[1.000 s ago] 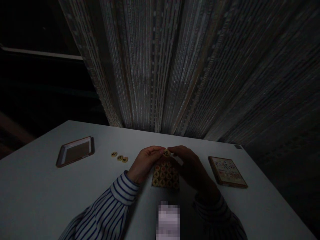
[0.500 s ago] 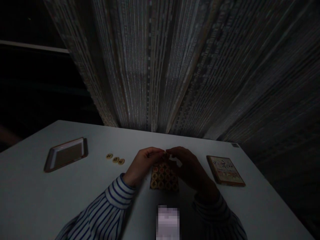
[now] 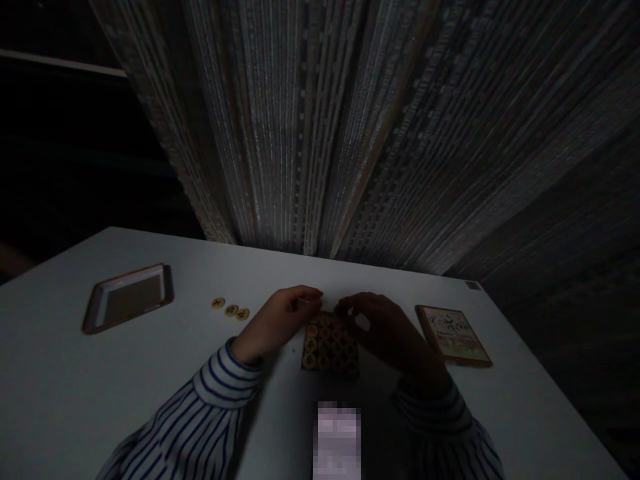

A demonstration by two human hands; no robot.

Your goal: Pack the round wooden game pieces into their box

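Observation:
Between my hands lies a small dark box (image 3: 330,371) filled with rows of round wooden Chinese chess pieces (image 3: 324,345), some with red characters and some with dark ones. My left hand (image 3: 283,320) is at the box's far left corner, thumb and forefinger apart with nothing seen between them. At the far right corner, my right hand (image 3: 383,327) has its thumb and fingertips drawn together. Whatever they pinch is too dark to make out. Three loose Chinese chess pieces (image 3: 231,310) lie on the table left of my left hand.
A shallow rectangular tray (image 3: 167,283) stands at the left of the white table (image 3: 165,373). To the right lies a flat box lid (image 3: 457,333) with a picture and writing. Striped curtains (image 3: 310,133) hang behind the table, and a pixelated patch covers the front middle.
My fingertips, together above the box's far edge before, are now apart. The left hand has moved left and opened. The right hand stays near the far edge. The view has tilted slightly.

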